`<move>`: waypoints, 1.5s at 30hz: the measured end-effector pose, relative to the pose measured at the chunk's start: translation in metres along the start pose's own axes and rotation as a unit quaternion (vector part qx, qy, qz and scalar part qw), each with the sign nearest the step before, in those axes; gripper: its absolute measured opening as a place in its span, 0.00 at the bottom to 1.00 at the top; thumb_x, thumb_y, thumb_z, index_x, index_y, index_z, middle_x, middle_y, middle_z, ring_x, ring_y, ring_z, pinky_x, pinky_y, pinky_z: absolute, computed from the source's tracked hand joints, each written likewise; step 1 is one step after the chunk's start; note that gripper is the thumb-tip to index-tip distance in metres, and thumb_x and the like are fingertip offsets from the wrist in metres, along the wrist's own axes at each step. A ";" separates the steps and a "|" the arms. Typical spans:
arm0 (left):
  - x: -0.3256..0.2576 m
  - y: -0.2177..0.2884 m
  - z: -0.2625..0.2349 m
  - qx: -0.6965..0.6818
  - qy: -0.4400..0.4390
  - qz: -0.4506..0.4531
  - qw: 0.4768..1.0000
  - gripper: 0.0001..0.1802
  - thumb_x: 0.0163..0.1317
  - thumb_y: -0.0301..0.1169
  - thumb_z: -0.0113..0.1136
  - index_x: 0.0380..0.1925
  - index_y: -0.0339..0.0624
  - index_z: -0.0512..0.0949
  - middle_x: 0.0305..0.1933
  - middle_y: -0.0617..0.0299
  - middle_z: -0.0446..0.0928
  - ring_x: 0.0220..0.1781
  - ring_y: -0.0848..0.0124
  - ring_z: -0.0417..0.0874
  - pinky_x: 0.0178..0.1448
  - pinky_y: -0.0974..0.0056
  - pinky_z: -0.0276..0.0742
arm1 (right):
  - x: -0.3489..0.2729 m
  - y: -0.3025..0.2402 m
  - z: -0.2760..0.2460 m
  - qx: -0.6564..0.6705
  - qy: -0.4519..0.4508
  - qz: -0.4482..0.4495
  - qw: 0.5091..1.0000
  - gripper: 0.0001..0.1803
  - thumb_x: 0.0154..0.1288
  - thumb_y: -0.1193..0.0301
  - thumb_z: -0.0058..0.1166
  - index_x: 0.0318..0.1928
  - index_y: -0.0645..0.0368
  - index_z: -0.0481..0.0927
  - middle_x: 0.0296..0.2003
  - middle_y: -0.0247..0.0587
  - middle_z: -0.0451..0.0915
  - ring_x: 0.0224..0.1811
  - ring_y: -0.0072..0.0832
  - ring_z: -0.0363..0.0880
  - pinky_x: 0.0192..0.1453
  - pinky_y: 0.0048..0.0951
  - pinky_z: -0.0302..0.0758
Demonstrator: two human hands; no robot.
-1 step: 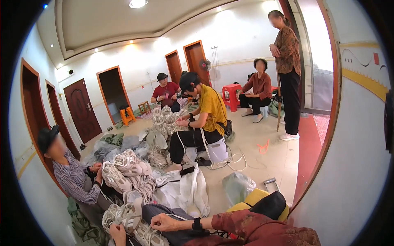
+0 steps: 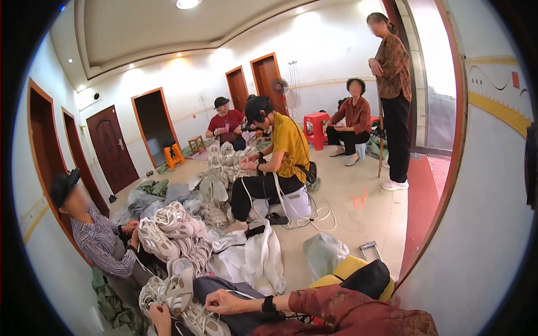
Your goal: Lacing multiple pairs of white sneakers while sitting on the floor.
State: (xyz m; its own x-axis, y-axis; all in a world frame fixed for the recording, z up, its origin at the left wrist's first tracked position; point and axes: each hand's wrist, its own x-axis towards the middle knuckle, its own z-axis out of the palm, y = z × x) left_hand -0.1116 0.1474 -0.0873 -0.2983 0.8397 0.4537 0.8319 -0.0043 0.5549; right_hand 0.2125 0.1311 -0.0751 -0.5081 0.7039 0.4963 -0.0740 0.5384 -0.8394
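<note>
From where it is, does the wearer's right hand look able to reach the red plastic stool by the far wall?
Probably not. The right hand rests low on a white sneaker in the lap, while the red plastic stool stands far across the room, with shoe piles and a seated person in yellow between.

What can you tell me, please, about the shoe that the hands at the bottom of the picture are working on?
The shoe is a pale grey and white sneaker with a mesh-looking upper and white laces. It lies tilted on dark cloth over the lap, among other similar shoes. The right hand pinches at its laces, and the left hand sits below it, partly cut off by the picture edge.
</note>
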 end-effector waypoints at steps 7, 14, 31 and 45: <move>-0.015 0.024 -0.011 -0.161 -0.042 0.002 0.986 0.21 0.61 0.30 0.59 0.52 0.31 0.74 0.43 0.55 0.77 0.44 0.67 0.78 0.50 0.64 0.73 | 0.005 0.008 -0.006 -0.060 0.039 -0.063 0.995 0.05 0.56 0.75 0.57 0.28 0.66 0.79 0.22 0.40 0.77 0.22 0.23 0.72 0.26 0.26 0.68; -0.019 0.025 -0.014 -0.178 -0.064 -0.013 0.982 0.22 0.61 0.26 0.57 0.56 0.35 0.74 0.45 0.57 0.78 0.45 0.68 0.79 0.52 0.64 0.74 | 0.009 0.003 -0.005 -0.038 0.045 -0.028 0.998 0.07 0.51 0.74 0.57 0.27 0.68 0.80 0.19 0.42 0.77 0.20 0.24 0.73 0.26 0.27 0.70; -0.029 0.039 -0.021 -0.200 -0.048 -0.022 0.978 0.21 0.60 0.26 0.58 0.54 0.33 0.76 0.39 0.63 0.78 0.39 0.74 0.76 0.46 0.68 0.72 | 0.005 0.002 -0.007 -0.040 0.027 -0.006 0.999 0.05 0.54 0.76 0.57 0.28 0.66 0.80 0.22 0.36 0.76 0.22 0.19 0.69 0.26 0.25 0.66; -0.030 0.035 -0.017 -0.193 0.002 -0.015 0.981 0.16 0.60 0.24 0.56 0.48 0.31 0.80 0.31 0.67 0.76 0.31 0.79 0.72 0.38 0.72 0.70 | 0.007 -0.002 -0.009 -0.044 0.037 -0.018 0.998 0.06 0.53 0.75 0.56 0.28 0.67 0.80 0.21 0.39 0.76 0.21 0.21 0.71 0.26 0.26 0.68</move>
State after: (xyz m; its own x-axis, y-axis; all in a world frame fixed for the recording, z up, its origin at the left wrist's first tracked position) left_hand -0.0816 0.1126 -0.0699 -0.3227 0.8406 0.4350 0.5835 -0.1852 0.7907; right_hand 0.2165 0.1391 -0.0680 -0.4414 0.7142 0.5432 -0.0135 0.6000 -0.7999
